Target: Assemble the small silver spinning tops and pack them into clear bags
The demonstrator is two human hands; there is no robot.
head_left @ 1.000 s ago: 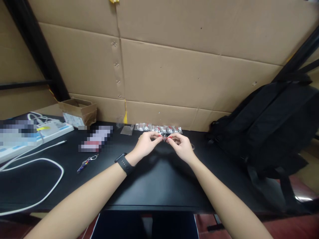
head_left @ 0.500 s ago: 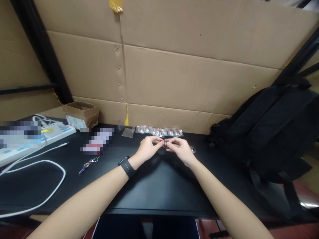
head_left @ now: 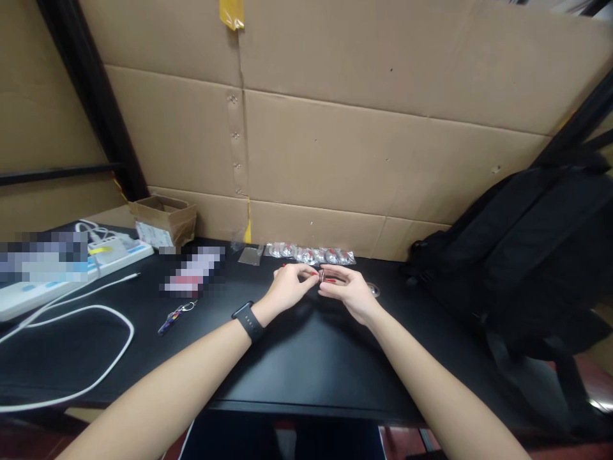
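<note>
Toward the back edge of the worktop [head_left: 297,374], my left hand [head_left: 288,287] pinches a small shiny piece [head_left: 322,276], roughly upright; my right hand [head_left: 353,294] curves loosely beside it, grip unclear.

I see my right hand [head_left: 349,292] has eased from its tight pinch, fingers now straighter and parted by the small metal piece [head_left: 322,276]; my view has tipped up, showing more yellow tape [head_left: 232,14].

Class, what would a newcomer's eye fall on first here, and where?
First, the left hand and right hand, close together above the black desk, a small shiny object between them. Then the bulky black backpack at right and the cardboard wall behind.
</note>
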